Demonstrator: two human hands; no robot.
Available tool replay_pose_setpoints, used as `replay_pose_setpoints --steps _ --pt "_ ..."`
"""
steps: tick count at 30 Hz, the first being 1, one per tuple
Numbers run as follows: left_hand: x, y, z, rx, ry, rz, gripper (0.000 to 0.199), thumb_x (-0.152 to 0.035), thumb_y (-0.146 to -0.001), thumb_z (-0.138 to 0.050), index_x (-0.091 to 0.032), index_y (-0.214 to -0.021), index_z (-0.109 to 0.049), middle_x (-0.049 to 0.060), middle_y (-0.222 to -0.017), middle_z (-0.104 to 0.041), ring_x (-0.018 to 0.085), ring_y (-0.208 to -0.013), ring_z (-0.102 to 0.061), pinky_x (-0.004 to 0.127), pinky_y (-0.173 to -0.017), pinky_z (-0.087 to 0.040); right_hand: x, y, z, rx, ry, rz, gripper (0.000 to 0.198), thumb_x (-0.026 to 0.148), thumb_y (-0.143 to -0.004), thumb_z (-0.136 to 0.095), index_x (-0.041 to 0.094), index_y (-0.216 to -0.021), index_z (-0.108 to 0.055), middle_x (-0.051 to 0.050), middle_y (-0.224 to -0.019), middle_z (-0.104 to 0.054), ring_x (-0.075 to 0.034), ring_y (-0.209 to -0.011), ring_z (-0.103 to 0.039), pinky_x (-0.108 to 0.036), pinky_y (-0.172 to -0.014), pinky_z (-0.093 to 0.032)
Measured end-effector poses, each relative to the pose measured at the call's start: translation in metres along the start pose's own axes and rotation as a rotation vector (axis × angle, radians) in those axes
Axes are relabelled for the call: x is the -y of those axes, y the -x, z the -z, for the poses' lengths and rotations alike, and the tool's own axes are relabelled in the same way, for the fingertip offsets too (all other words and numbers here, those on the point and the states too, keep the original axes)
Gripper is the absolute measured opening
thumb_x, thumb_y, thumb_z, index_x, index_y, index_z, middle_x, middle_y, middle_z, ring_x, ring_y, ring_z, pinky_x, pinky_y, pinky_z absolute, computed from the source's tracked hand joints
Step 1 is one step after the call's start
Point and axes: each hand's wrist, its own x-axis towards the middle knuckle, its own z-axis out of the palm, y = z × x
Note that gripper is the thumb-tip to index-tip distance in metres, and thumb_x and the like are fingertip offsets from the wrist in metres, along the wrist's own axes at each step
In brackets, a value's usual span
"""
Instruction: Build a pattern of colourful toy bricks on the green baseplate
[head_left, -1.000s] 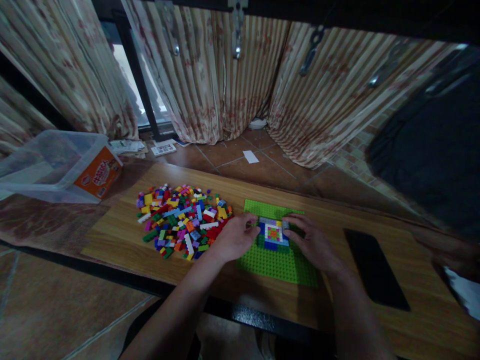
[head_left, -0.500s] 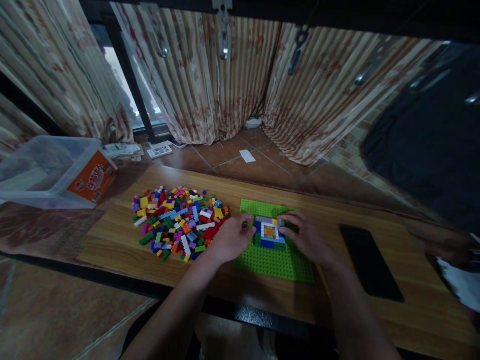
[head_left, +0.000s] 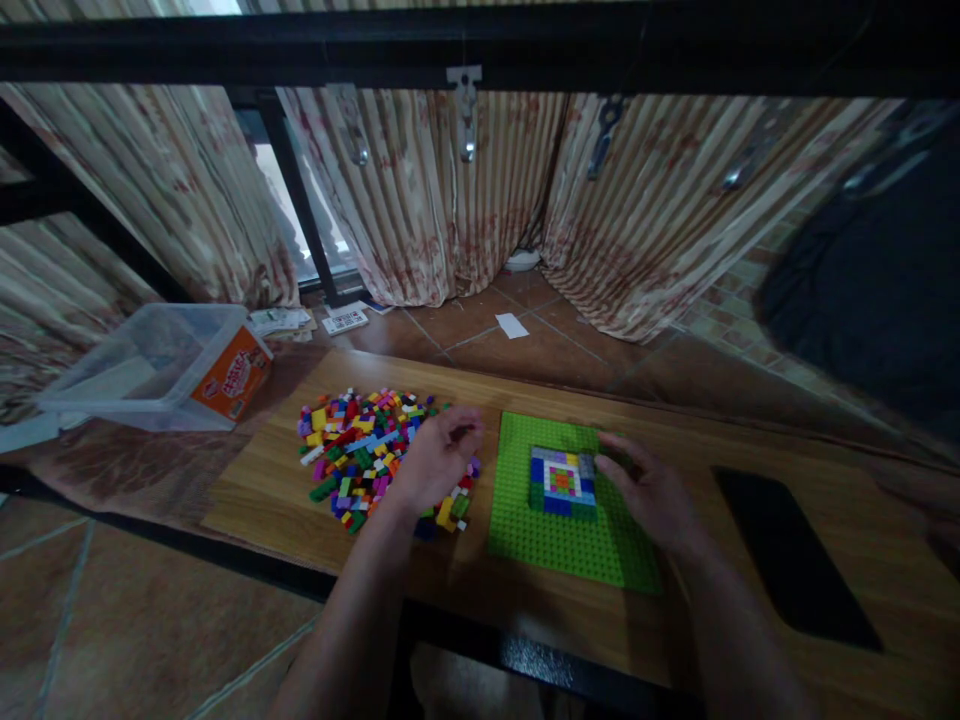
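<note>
Half-curled left hand [head_left: 435, 458], hold unclear, shifted from square multicoloured plastic-brick pattern [head_left: 562, 482] to loose coloured-brick pile [head_left: 361, 448], leaving pattern to part-open, empty-looking right hand [head_left: 651, 487].

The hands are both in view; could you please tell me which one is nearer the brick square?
The right hand, beside the brick square on the green baseplate; the left hand is at the loose bricks.

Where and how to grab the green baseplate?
Probably pinch the green baseplate by its near edge, coming from the wearer's side: it lies flat, that strip of studs is bare, the brick mosaic sits farther back, and the loose brick pile lies left.
</note>
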Motion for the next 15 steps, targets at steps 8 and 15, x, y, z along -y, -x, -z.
replay_pose_setpoints --steps 8,15 --pt "0.004 0.012 0.068 -0.15 -0.467 0.08 0.017 -0.021 -0.075 -0.053 -0.016 -0.086 -0.066 0.002 -0.077 -0.067 0.016 -0.07 -0.059 0.026 -0.066 -0.045 0.012 0.002 -0.007 -0.173 -0.003 0.006 0.035 0.049 -0.085 -0.054 0.023 -0.1 -0.071 -0.006 -0.102 -0.072 -0.023 -0.089 -0.068 -0.038 -0.081 -0.053" --pt "-0.001 0.024 0.073 -0.005 -0.459 0.106 0.017 -0.024 -0.077 -0.055 -0.015 -0.082 -0.067 0.0 -0.069 -0.064 0.014 -0.063 -0.056 0.024 -0.062 -0.043 0.052 0.008 -0.029 -0.247 -0.107 0.056 0.027 0.043 -0.086 -0.055 0.022 -0.09 -0.072 -0.005 -0.093 -0.073 -0.022 -0.088 -0.067 -0.037 -0.08 -0.052"
